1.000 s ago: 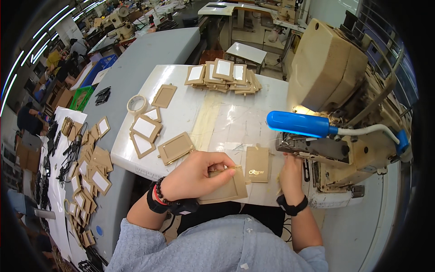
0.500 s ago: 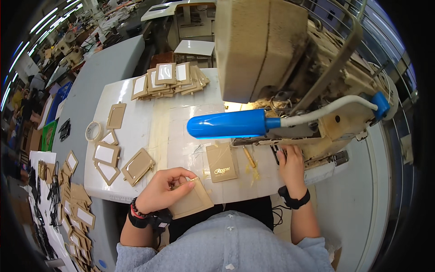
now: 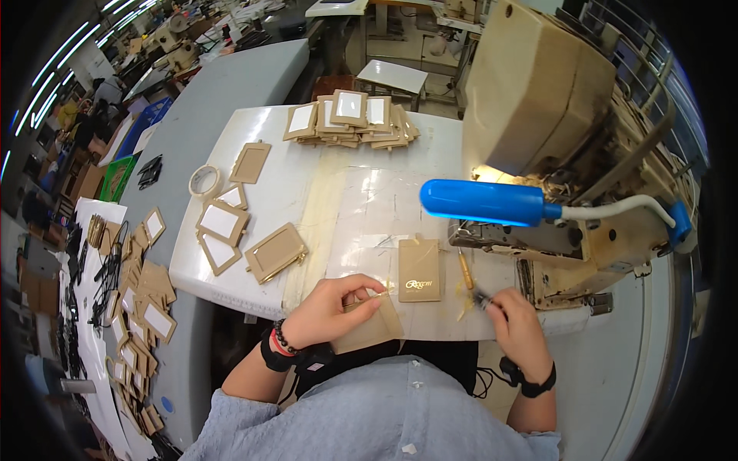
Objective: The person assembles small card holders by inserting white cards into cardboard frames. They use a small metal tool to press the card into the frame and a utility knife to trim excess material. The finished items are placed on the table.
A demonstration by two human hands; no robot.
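Note:
My left hand (image 3: 332, 310) is closed on a beige card holder (image 3: 370, 329), pinching its upper edge near a small gold-coloured part, over the table's front edge. My right hand (image 3: 518, 324) is closed around a small dark tool (image 3: 482, 298), whose shape is smeared by motion. Between the hands, a beige card holder with gold lettering (image 3: 420, 269) lies flat on the white table. A thin gold-coloured stick (image 3: 466, 269) lies right of it, beside some yellowish scraps (image 3: 463, 304).
Rising at the right is a sewing machine (image 3: 538, 92) with a blue lamp (image 3: 484, 202). Card holders are piled at the table's back (image 3: 350, 109); several more lie left, near a tape roll (image 3: 205, 182). A grey side surface holds another heap (image 3: 146, 307).
My right hand has drawn back from the machine's base toward me with the small dark tool. My left hand still pinches the card holder. The whole view has shifted and turned.

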